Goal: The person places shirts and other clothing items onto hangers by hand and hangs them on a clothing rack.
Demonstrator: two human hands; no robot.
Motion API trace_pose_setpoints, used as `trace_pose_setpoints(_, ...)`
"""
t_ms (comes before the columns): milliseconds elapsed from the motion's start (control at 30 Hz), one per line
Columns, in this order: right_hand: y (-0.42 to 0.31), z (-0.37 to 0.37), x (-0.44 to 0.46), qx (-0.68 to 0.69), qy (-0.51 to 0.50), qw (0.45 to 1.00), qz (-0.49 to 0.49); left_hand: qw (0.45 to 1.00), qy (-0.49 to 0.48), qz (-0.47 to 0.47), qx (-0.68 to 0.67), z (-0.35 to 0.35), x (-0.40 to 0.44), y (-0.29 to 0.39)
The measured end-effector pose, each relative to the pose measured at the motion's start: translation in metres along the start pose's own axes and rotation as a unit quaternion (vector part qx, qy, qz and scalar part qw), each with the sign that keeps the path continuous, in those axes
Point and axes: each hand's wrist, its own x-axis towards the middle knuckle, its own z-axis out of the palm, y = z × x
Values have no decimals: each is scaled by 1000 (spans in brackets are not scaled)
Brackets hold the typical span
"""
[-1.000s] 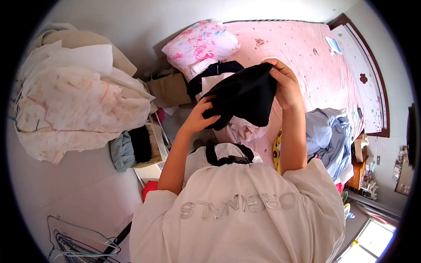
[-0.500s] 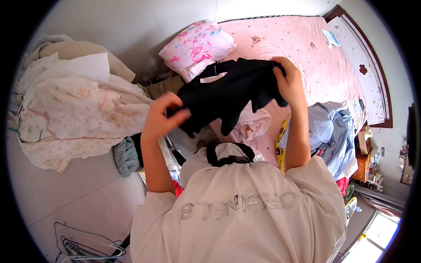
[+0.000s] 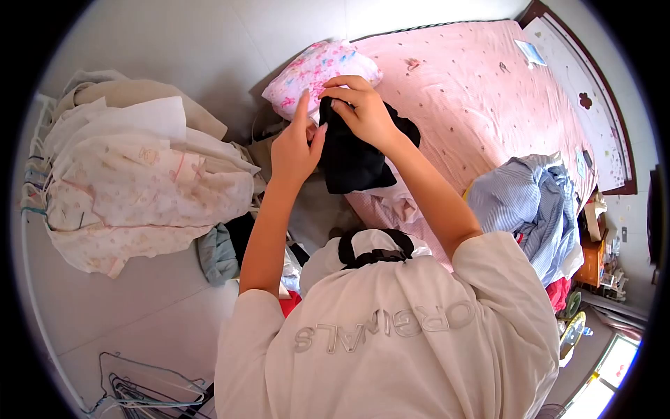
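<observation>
A black cloth garment [image 3: 356, 160] hangs bunched in front of me, beside the bed's edge; its exact kind cannot be made out. The fingers of my right hand [image 3: 363, 115] are closed on its upper edge. My left hand [image 3: 293, 150] is just left of the garment, index finger and thumb apart, the thumb tip close to the cloth. Behind both hands lies a pink floral pillow [image 3: 307, 73]. Below the garment, a pale pink cloth [image 3: 401, 204] is partly hidden.
A pink-sheeted bed [image 3: 467, 91] extends to the right, with a pile of blue striped clothes [image 3: 527, 199] on its near side. Light-coloured clothes [image 3: 146, 174] hang on a rack at left. Several wire hangers [image 3: 150, 384] are at lower left.
The black garment was stretched wide between my hands; now it is gathered and hangs narrower. My right hand has moved left, close to my left hand, which has moved up and right.
</observation>
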Motion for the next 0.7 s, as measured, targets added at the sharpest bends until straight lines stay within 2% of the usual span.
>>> trace_pose_setpoints(67,0,-1,-1,0,10,1000,1,982,66,150,95,6,-1,-13)
trace_pose_setpoints(133,-3,-4,0,4,10,1000,-18,965,68,208,142,6,-1,-10)
trace_pose_setpoints(267,6,-9,-2,45,-45,997,37,924,108,318,183,11,2,-22)
trace_pose_setpoints(400,13,-10,-8,126,-79,985,87,922,67,346,164,11,5,-21)
trace_pose_setpoints(467,22,-9,-12,211,-102,962,137,944,90,298,113,24,1,-24)
trace_pose_setpoints(533,42,-4,-21,325,-125,916,201,957,89,264,78,41,-9,-31)
trace_pose_setpoints(633,53,-4,-32,346,-127,887,277,968,48,241,60,53,-13,-34)
trace_pose_setpoints(700,60,-6,-39,379,-158,879,243,982,-3,189,26,62,-19,-37)
